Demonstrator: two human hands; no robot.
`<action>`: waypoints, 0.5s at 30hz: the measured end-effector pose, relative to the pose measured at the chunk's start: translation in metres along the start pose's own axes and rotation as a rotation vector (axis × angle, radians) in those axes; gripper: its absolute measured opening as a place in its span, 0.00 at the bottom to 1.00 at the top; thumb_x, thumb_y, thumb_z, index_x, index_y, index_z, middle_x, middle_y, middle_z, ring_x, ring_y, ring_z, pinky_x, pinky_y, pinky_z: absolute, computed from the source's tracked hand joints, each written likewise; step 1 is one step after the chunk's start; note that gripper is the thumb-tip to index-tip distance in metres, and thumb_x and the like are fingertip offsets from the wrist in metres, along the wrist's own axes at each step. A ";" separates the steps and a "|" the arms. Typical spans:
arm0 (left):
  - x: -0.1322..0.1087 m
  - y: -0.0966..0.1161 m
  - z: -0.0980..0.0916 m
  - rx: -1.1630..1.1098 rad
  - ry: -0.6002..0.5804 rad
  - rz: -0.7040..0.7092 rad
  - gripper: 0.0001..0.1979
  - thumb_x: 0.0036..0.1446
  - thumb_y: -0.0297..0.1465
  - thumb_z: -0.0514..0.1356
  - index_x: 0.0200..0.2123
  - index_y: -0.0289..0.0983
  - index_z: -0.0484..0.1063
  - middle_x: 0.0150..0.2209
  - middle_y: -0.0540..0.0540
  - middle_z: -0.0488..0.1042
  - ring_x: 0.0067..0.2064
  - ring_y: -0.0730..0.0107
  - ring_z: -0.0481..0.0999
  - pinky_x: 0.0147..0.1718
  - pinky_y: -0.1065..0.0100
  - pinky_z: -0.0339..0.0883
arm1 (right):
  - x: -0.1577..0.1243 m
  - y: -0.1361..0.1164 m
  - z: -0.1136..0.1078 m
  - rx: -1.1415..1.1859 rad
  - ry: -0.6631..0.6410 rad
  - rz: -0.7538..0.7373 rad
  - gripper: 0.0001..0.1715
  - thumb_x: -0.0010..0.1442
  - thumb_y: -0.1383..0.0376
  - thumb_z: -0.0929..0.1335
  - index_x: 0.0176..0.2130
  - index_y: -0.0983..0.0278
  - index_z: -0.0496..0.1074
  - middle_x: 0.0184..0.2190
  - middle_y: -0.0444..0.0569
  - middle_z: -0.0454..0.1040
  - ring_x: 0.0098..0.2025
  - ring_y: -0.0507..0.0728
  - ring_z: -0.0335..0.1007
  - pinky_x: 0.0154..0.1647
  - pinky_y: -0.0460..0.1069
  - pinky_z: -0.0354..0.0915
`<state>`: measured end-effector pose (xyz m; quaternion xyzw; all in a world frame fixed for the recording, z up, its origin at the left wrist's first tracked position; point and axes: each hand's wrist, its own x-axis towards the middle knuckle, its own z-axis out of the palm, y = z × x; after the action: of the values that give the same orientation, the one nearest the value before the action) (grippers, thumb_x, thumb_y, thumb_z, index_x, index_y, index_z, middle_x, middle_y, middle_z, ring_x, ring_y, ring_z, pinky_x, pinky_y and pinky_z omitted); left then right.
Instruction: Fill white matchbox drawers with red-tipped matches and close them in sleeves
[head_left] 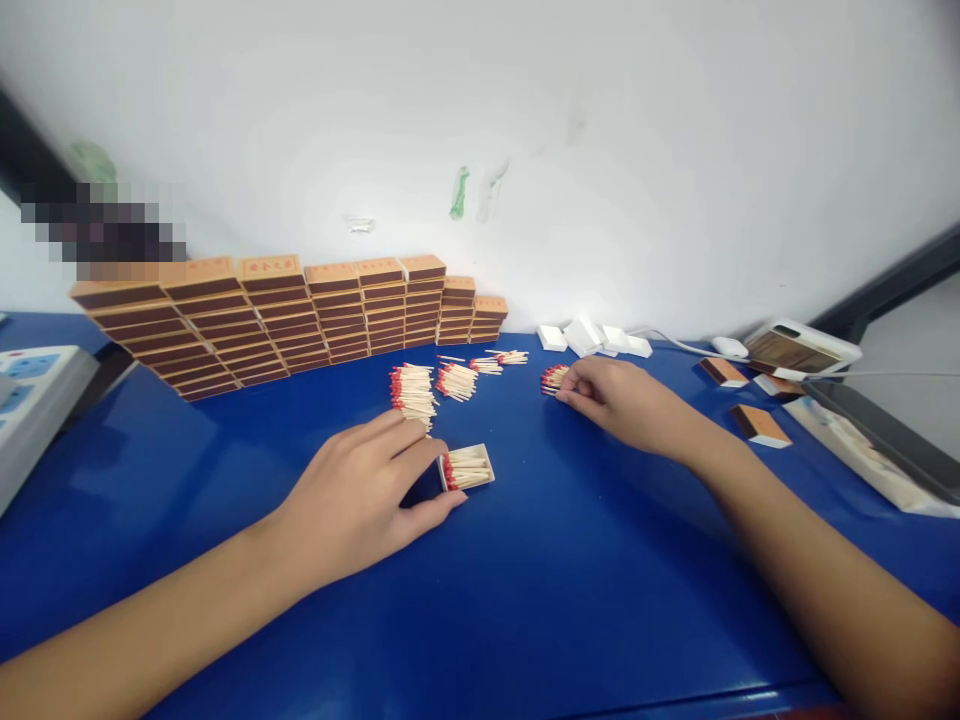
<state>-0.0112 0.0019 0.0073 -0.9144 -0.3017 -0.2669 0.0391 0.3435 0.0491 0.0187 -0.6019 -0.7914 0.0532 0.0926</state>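
My left hand point(367, 490) grips a small white matchbox tray point(489, 472) between thumb and fingers, at its left end. Inside the tray lie several matches point(466, 466), their red heads toward my hand. Farther right, my right hand point(619, 395) pinches at a small bunch of matches point(553, 377); its fingertips hide part of the bunch. Just beyond my left fingers is a thick pile of matches point(414, 388) with red heads to the left. Smaller heaps of matches point(456, 380) lie to the right of it.
Stacked matchboxes point(274, 320) form a wall at the back left. Empty white trays point(585, 337) lie against the wall. At right are loose matchbox covers point(761, 425), a white cable point(679, 343) and a dark phone-like slab point(885, 435). A power strip point(34, 400) sits far left.
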 end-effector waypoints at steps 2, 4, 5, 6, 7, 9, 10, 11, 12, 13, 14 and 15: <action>0.000 0.000 0.000 -0.002 -0.006 0.000 0.12 0.69 0.40 0.65 0.43 0.37 0.78 0.36 0.46 0.78 0.38 0.62 0.77 0.36 0.62 0.72 | 0.000 0.000 0.001 0.004 0.011 -0.004 0.16 0.71 0.55 0.65 0.33 0.60 0.67 0.33 0.51 0.77 0.32 0.59 0.70 0.32 0.52 0.58; 0.000 0.000 0.000 -0.001 -0.008 0.001 0.12 0.69 0.40 0.65 0.43 0.37 0.79 0.36 0.46 0.78 0.38 0.62 0.77 0.36 0.62 0.72 | 0.000 0.001 0.002 0.004 0.020 -0.011 0.16 0.71 0.55 0.65 0.33 0.60 0.67 0.33 0.52 0.77 0.32 0.59 0.69 0.32 0.52 0.57; -0.001 0.000 0.000 0.000 -0.006 0.002 0.12 0.69 0.40 0.65 0.43 0.37 0.79 0.36 0.46 0.78 0.38 0.62 0.77 0.36 0.62 0.72 | 0.001 0.002 0.002 0.004 0.022 -0.013 0.16 0.71 0.55 0.65 0.33 0.60 0.67 0.34 0.52 0.77 0.32 0.59 0.69 0.32 0.52 0.57; -0.001 0.001 0.000 0.002 -0.004 0.003 0.12 0.69 0.40 0.65 0.43 0.37 0.79 0.36 0.46 0.78 0.38 0.62 0.77 0.35 0.62 0.72 | 0.001 0.002 0.002 0.003 0.023 -0.014 0.16 0.71 0.55 0.65 0.33 0.60 0.66 0.34 0.52 0.77 0.32 0.59 0.69 0.33 0.52 0.58; -0.001 0.001 0.000 0.004 -0.001 0.005 0.12 0.69 0.40 0.66 0.43 0.37 0.79 0.36 0.46 0.78 0.38 0.62 0.77 0.35 0.62 0.72 | 0.001 0.002 0.001 0.004 0.025 -0.015 0.16 0.71 0.55 0.65 0.33 0.60 0.66 0.34 0.52 0.76 0.33 0.59 0.69 0.33 0.52 0.58; -0.001 0.001 0.000 0.005 0.001 0.008 0.12 0.69 0.40 0.66 0.43 0.37 0.79 0.36 0.46 0.78 0.38 0.62 0.77 0.35 0.62 0.72 | 0.001 0.002 0.001 0.015 0.026 -0.018 0.15 0.71 0.55 0.66 0.33 0.59 0.65 0.33 0.51 0.76 0.33 0.59 0.68 0.33 0.52 0.57; -0.001 0.001 -0.001 0.005 0.000 0.009 0.12 0.69 0.40 0.66 0.43 0.37 0.79 0.36 0.46 0.78 0.38 0.62 0.77 0.35 0.62 0.72 | 0.002 0.002 0.001 0.023 0.026 -0.020 0.15 0.71 0.55 0.66 0.33 0.59 0.65 0.32 0.50 0.75 0.32 0.59 0.68 0.33 0.52 0.57; -0.001 0.001 -0.001 0.005 -0.001 0.009 0.12 0.69 0.40 0.66 0.43 0.36 0.79 0.36 0.46 0.78 0.38 0.61 0.77 0.35 0.61 0.73 | 0.002 0.002 0.002 0.033 0.027 -0.022 0.15 0.71 0.56 0.66 0.33 0.59 0.65 0.31 0.50 0.75 0.32 0.59 0.68 0.33 0.52 0.57; 0.000 0.001 -0.001 0.005 -0.003 0.007 0.12 0.69 0.40 0.65 0.43 0.36 0.79 0.36 0.46 0.78 0.38 0.61 0.77 0.35 0.61 0.73 | 0.002 0.002 0.002 0.043 0.029 -0.025 0.15 0.71 0.56 0.66 0.33 0.59 0.65 0.31 0.50 0.75 0.32 0.59 0.68 0.33 0.52 0.57; 0.000 0.001 -0.001 0.005 -0.004 0.005 0.12 0.69 0.40 0.65 0.42 0.36 0.79 0.36 0.46 0.78 0.39 0.61 0.78 0.36 0.61 0.73 | 0.003 0.002 0.003 0.052 0.032 -0.029 0.14 0.71 0.57 0.65 0.33 0.59 0.66 0.31 0.50 0.75 0.32 0.59 0.68 0.34 0.52 0.58; 0.000 0.001 -0.001 0.005 -0.006 0.002 0.12 0.69 0.41 0.65 0.42 0.37 0.79 0.36 0.46 0.78 0.38 0.61 0.78 0.36 0.61 0.73 | 0.003 0.003 0.004 0.058 0.036 -0.032 0.14 0.71 0.57 0.65 0.33 0.59 0.67 0.31 0.50 0.75 0.32 0.59 0.68 0.34 0.52 0.58; 0.000 0.001 -0.001 0.005 -0.008 0.000 0.12 0.69 0.41 0.65 0.42 0.37 0.79 0.36 0.46 0.78 0.38 0.62 0.78 0.36 0.61 0.73 | 0.003 0.003 0.005 0.062 0.041 -0.034 0.14 0.71 0.57 0.65 0.33 0.60 0.67 0.32 0.50 0.75 0.32 0.59 0.68 0.34 0.52 0.58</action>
<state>-0.0108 0.0008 0.0081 -0.9154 -0.3026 -0.2625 0.0402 0.3450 0.0531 0.0138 -0.5862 -0.7974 0.0635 0.1284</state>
